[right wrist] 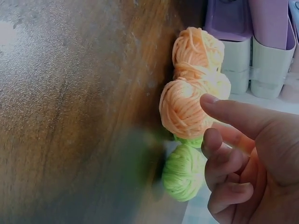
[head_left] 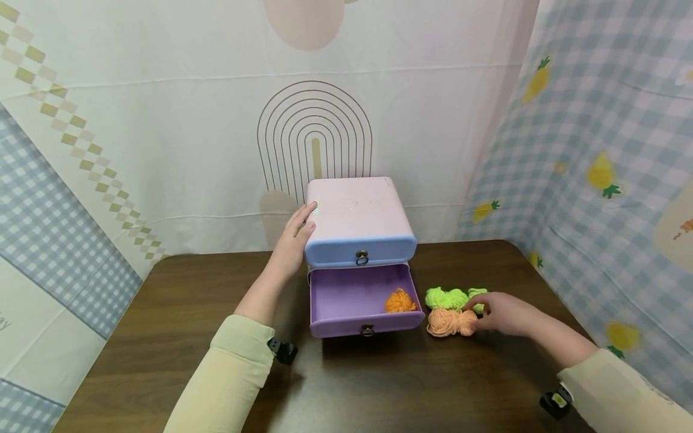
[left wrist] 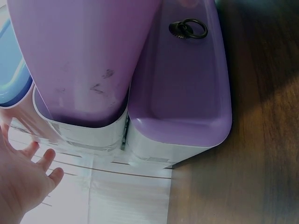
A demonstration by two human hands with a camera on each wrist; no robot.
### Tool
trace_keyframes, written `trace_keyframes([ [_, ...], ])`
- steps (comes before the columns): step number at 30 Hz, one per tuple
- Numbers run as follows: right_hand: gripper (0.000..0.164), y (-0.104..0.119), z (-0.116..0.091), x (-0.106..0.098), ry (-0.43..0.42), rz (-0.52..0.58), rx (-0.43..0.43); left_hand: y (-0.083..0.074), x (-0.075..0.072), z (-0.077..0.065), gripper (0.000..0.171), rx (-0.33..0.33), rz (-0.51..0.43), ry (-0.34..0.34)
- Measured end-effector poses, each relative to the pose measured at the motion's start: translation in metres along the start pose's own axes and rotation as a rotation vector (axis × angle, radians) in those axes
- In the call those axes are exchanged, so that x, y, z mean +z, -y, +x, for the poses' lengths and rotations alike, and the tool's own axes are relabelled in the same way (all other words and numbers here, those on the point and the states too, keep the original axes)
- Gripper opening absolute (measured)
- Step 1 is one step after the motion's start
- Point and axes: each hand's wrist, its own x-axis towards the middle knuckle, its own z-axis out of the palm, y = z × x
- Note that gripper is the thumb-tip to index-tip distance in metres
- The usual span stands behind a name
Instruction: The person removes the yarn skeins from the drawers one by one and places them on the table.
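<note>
A stacked drawer cabinet [head_left: 354, 207] with a pale pink top stands against the wall cloth. Its upper blue drawer [head_left: 335, 252] is closed, while the purple drawer [head_left: 346, 294] below is pulled out and holds an orange yarn ball [head_left: 400, 301]. My left hand [head_left: 295, 240] rests on the cabinet's upper left side, fingers extended. To the right of the drawer lies a peach yarn skein [head_left: 446, 322], with bright green yarn [head_left: 445, 297] just behind it. My right hand [head_left: 506, 313] is at the right end of the peach skein, thumb overlapping it in the right wrist view, fingers loosely bent.
The left wrist view shows another purple drawer front [left wrist: 182, 84], closed, beneath the pulled-out one. All stands on a dark wooden table [head_left: 178, 337]. Patterned cloth [head_left: 206, 120] hangs behind, and checked cloth [head_left: 612, 120] along the right side.
</note>
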Motion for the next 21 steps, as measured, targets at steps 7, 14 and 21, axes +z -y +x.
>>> trace_keyframes([
  [7,0.037,0.0,-0.005,-0.008,-0.01,0.015,-0.016,-0.001,0.0,0.0,0.052,-0.004,-0.01,0.01],
  [14,0.043,0.007,-0.009,-0.025,-0.037,0.049,-0.046,-0.017,-0.003,-0.003,0.051,-0.038,-0.013,0.031],
  [21,0.04,0.026,-0.011,-0.043,-0.063,0.041,-0.082,-0.005,-0.002,0.001,0.051,-0.02,-0.014,0.019],
])
